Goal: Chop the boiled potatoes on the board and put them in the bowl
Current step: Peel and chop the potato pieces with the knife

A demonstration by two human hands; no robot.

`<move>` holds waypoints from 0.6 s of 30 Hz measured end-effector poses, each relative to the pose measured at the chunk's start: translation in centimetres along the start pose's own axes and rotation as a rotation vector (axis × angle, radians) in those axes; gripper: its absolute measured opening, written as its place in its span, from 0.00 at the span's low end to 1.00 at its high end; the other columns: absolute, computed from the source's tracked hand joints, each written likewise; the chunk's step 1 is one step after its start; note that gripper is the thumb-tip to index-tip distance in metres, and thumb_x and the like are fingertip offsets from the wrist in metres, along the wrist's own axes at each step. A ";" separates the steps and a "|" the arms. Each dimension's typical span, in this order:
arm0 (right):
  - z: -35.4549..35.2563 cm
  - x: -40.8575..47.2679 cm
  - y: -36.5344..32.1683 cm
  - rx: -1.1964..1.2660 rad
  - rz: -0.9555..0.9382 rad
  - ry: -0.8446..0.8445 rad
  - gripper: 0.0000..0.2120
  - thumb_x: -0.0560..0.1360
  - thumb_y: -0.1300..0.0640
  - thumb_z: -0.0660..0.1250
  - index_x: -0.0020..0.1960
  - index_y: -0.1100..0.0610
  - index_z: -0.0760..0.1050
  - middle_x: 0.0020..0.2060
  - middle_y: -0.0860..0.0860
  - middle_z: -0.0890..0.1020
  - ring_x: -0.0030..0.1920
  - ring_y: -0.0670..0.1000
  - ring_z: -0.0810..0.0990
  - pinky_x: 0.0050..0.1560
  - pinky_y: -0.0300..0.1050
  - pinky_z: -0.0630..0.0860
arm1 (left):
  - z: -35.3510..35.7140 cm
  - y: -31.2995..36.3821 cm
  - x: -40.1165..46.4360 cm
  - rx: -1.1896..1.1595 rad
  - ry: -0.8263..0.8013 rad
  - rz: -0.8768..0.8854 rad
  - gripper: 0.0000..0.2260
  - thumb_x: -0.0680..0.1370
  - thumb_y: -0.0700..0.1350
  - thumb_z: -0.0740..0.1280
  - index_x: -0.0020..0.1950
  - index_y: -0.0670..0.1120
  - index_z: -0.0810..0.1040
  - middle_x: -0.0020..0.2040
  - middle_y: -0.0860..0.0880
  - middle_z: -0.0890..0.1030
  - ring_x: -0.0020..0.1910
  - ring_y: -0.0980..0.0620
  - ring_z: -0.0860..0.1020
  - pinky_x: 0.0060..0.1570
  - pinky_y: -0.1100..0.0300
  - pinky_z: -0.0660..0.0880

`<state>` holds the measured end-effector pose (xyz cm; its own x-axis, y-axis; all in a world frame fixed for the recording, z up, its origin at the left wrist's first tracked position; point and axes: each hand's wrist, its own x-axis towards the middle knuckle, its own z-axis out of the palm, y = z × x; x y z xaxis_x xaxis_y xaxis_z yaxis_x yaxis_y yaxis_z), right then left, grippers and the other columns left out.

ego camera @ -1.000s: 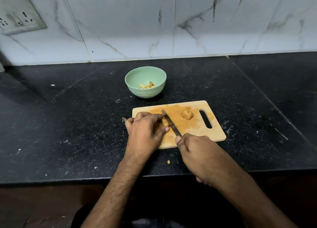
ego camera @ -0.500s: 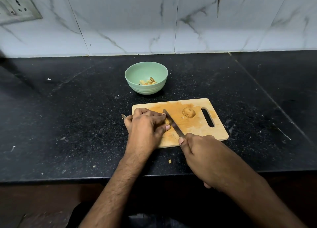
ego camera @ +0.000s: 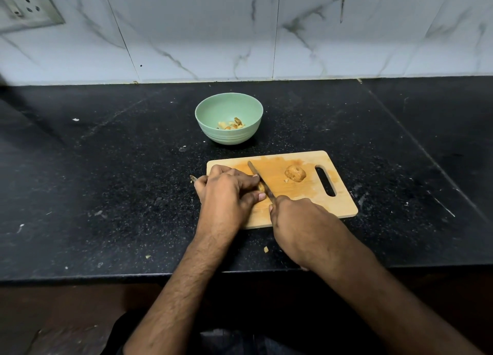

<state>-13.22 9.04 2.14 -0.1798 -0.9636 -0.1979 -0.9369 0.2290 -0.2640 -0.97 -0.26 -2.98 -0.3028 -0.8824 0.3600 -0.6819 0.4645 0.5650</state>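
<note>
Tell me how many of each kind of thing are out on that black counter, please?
Bowl: 1, green, with a few chopped bits inside
Cutting board: 1
Knife: 1, held by the right hand
Potatoes: 2, one whole potato, one potato piece under the left hand
Total: 5
</note>
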 end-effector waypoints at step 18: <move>-2.4 -6.0 2.8 0.045 0.033 -0.132 0.18 0.85 0.41 0.47 0.49 0.49 0.70 0.31 0.49 0.77 0.20 0.44 0.74 0.30 0.40 0.74 | -0.3 0.2 -0.6 -0.047 0.012 -0.076 0.18 0.69 0.56 0.78 0.58 0.58 0.84 0.53 0.63 0.80 0.61 0.58 0.67 0.55 0.59 0.51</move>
<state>-15.44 15.18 4.83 -0.1663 -0.9295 -0.3293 -0.9162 0.2691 -0.2969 -0.74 0.33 -2.89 -0.2429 -0.9146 0.3232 -0.6707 0.3991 0.6252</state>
